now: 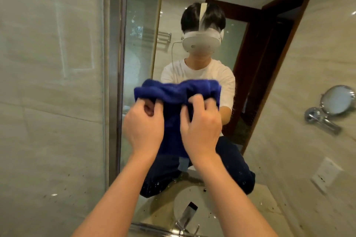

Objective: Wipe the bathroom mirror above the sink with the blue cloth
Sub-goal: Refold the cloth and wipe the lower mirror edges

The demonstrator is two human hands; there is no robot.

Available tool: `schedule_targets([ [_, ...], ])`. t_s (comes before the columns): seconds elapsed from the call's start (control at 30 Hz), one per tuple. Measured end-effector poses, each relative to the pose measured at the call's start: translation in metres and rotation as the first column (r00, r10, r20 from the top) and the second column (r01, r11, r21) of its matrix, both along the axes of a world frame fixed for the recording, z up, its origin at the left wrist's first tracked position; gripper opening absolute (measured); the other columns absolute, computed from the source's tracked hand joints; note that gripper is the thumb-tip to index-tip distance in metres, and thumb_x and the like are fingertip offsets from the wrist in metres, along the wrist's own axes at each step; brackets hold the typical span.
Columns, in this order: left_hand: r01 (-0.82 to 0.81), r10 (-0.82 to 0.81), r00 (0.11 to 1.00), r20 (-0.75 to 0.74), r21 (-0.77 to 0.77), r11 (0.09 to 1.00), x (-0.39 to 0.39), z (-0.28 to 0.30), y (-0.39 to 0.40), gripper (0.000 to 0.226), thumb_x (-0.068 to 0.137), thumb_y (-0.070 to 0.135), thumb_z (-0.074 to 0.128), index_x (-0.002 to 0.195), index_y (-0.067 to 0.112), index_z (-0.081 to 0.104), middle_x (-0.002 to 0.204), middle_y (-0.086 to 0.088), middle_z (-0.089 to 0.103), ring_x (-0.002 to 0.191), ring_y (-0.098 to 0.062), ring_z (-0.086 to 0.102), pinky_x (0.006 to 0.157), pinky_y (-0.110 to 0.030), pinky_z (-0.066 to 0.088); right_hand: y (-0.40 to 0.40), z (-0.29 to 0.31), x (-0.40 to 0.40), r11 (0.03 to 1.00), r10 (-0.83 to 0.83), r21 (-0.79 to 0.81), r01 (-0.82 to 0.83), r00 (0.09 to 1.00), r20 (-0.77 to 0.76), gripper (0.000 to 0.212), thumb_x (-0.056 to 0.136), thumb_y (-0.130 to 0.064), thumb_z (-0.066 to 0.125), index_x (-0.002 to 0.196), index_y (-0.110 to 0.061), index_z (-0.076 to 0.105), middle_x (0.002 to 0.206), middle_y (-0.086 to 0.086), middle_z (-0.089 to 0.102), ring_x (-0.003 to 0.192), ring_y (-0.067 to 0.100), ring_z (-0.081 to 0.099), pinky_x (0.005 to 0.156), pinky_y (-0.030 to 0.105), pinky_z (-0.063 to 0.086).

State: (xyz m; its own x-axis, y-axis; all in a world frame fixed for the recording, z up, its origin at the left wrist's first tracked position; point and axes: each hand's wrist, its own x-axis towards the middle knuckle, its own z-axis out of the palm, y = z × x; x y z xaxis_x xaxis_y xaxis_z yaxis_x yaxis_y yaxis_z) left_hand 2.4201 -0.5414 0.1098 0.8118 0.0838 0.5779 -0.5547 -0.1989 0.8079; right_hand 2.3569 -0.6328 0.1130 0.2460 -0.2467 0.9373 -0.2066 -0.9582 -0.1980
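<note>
The blue cloth (pixel 173 100) is bunched up and held in front of the bathroom mirror (pixel 269 54), at mid-height. My left hand (pixel 143 127) grips its left part with curled fingers. My right hand (pixel 200 127) grips its right part, fingers dug into the folds. Part of the cloth hangs down between my two hands. The mirror shows a person's reflection in a white shirt with a headset. Small specks and droplets dot the lower glass. Whether the cloth touches the glass, I cannot tell.
A metal frame edge (pixel 119 63) bounds the mirror on the left, next to a tiled wall (pixel 50 82). A chrome tap (pixel 185 221) stands at the bottom. A round magnifying mirror (pixel 337 100) and a wall socket (pixel 325 174) sit on the right.
</note>
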Motion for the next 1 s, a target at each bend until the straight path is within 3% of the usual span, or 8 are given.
schedule_targets([
  [0.13, 0.002, 0.002, 0.989, 0.147, -0.026, 1.000, -0.016, 0.065, -0.030, 0.036, 0.087, 0.061, 0.054, 0.090, 0.025, 0.050, 0.082, 0.009, 0.056, 0.072, -0.010, 0.052, 0.062, -0.025, 0.030, -0.023, 0.073, -0.013, 0.997, -0.068, -0.022, 0.072, 0.987, 0.143, 0.032, 0.091, -0.045, 0.059, 0.108, -0.018, 0.060, 0.085, 0.005, 0.050, 0.064, 0.017, 0.049, 0.053, 0.028, 0.040],
  [0.23, -0.045, 0.038, 0.987, 0.153, 0.042, 0.998, -0.024, 0.071, -0.044, 0.043, 0.080, 0.068, 0.056, 0.090, 0.027, 0.048, 0.082, 0.007, 0.057, 0.071, -0.013, 0.051, 0.064, -0.029, 0.033, -0.036, 0.075, -0.022, 0.986, -0.156, -0.034, 0.162, 0.980, 0.127, 0.024, 0.092, -0.040, 0.057, 0.102, -0.018, 0.060, 0.086, 0.007, 0.052, 0.064, 0.020, 0.052, 0.050, 0.031, 0.042],
  [0.43, 0.032, -0.028, 0.999, -0.028, 0.157, 0.987, -0.058, -0.015, -0.058, 0.029, 0.083, 0.048, 0.065, 0.074, 0.027, 0.048, 0.068, 0.010, 0.050, 0.057, 0.000, 0.038, 0.052, -0.020, 0.023, -0.046, -0.031, -0.040, 0.987, -0.143, 0.074, 0.144, 0.989, -0.018, 0.012, 0.091, -0.031, 0.055, 0.092, -0.019, 0.058, 0.082, 0.007, 0.057, 0.070, 0.025, 0.054, 0.060, 0.039, 0.047],
  [0.53, 0.079, -0.059, 0.993, -0.098, 0.206, 0.975, -0.070, -0.044, -0.062, 0.027, 0.084, 0.045, 0.064, 0.072, 0.027, 0.048, 0.067, 0.008, 0.051, 0.059, -0.010, 0.049, 0.052, -0.026, 0.027, -0.050, -0.059, -0.054, 0.987, -0.086, 0.128, 0.098, 0.992, -0.092, 0.010, 0.088, -0.029, 0.058, 0.085, -0.020, 0.057, 0.079, 0.004, 0.058, 0.067, 0.022, 0.055, 0.057, 0.038, 0.049],
  [0.67, 0.089, -0.077, 0.995, -0.060, 0.214, 0.973, -0.074, -0.013, -0.065, 0.026, 0.088, 0.043, 0.060, 0.072, 0.028, 0.045, 0.066, 0.011, 0.047, 0.056, 0.001, 0.035, 0.052, -0.017, 0.021, -0.053, -0.021, -0.062, 0.988, -0.071, 0.138, 0.075, 0.997, -0.037, 0.019, 0.085, -0.035, 0.057, 0.098, -0.021, 0.056, 0.082, 0.002, 0.057, 0.066, 0.020, 0.056, 0.053, 0.034, 0.049],
  [0.77, 0.056, -0.059, 0.998, 0.011, 0.184, 0.981, -0.077, 0.039, -0.073, 0.026, 0.086, 0.049, 0.057, 0.073, 0.028, 0.047, 0.066, 0.011, 0.047, 0.058, -0.005, 0.037, 0.055, -0.027, 0.025, -0.064, 0.030, -0.068, 0.987, -0.092, 0.137, 0.085, 0.995, 0.043, 0.038, 0.087, -0.039, 0.058, 0.121, -0.024, 0.051, 0.086, 0.002, 0.058, 0.064, 0.019, 0.055, 0.054, 0.029, 0.042],
  [0.87, 0.011, -0.019, 0.999, 0.046, 0.173, 0.985, -0.083, 0.071, -0.086, 0.031, 0.081, 0.053, 0.056, 0.067, 0.027, 0.046, 0.062, 0.010, 0.049, 0.060, -0.012, 0.044, 0.059, -0.029, 0.030, -0.074, 0.058, -0.072, 0.987, -0.150, 0.061, 0.147, 0.987, 0.049, 0.030, 0.090, -0.039, 0.055, 0.115, -0.023, 0.056, 0.080, 0.001, 0.056, 0.061, 0.019, 0.050, 0.052, 0.028, 0.036],
  [1.0, 0.010, -0.015, 1.000, 0.026, 0.188, 0.982, -0.098, 0.053, -0.098, 0.033, 0.082, 0.049, 0.058, 0.062, 0.027, 0.045, 0.057, 0.010, 0.045, 0.053, -0.003, 0.036, 0.050, -0.025, 0.024, -0.086, 0.031, -0.079, 0.990, -0.130, 0.063, 0.127, 0.991, 0.032, 0.022, 0.094, -0.039, 0.049, 0.106, -0.022, 0.056, 0.078, 0.001, 0.056, 0.062, 0.018, 0.052, 0.049, 0.034, 0.046],
])
